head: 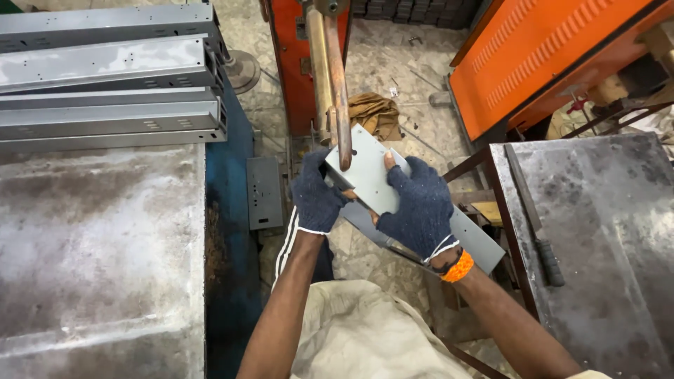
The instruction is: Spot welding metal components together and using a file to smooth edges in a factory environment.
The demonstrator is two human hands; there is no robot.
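Both my hands wear dark blue knitted gloves with the fingertips bare. My left hand (316, 196) and my right hand (420, 208) grip a long grey sheet-metal channel (372, 175) from either side. The channel runs diagonally from upper left to lower right, and its far end (484, 253) sticks out past my right wrist. The channel's upper end sits under the copper-coloured arm (338, 84) of a spot-welding machine, whose tip touches the metal's top face. An orange band circles my right wrist.
A stack of similar grey channels (105, 77) lies on a worn metal table (98, 253) at left. Another metal table (604, 231) with a file-like tool (537, 217) stands at right. An orange machine housing (540, 56) is behind; a brown rag (375, 112) lies on the floor.
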